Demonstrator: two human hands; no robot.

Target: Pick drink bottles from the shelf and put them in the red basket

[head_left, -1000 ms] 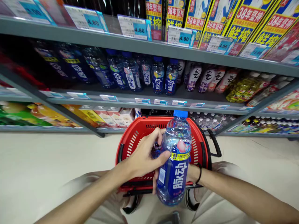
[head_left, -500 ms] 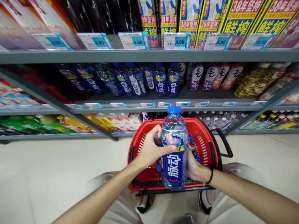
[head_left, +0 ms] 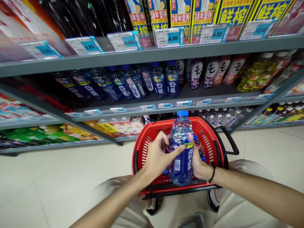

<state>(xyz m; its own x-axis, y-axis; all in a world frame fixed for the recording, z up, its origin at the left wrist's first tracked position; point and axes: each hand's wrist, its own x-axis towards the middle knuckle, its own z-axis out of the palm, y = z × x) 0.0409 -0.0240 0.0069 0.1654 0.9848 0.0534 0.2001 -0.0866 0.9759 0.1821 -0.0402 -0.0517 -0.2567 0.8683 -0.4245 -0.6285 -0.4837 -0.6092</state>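
A clear drink bottle with a blue cap and a blue label is held upright above the red shopping basket. My right hand wraps round its right side, with most of the fingers hidden behind it. From the left, my left hand grips the bottle, its thumb lying across the label and its other fingers curled at the far left side. Part of the label with a barcode now faces me. Several bottles lie inside the basket, mostly hidden by the bottle and my hands.
Beyond the basket stands a store shelf with price tags. Similar blue bottles and purple-labelled bottles line its middle level. The black basket handle sticks out to the right. My legs flank the basket on the pale floor.
The bottle has turned in my hands, so its large lettering has moved to the right and the barcode shows. My left thumb has slid along the label. The view has tilted slightly.
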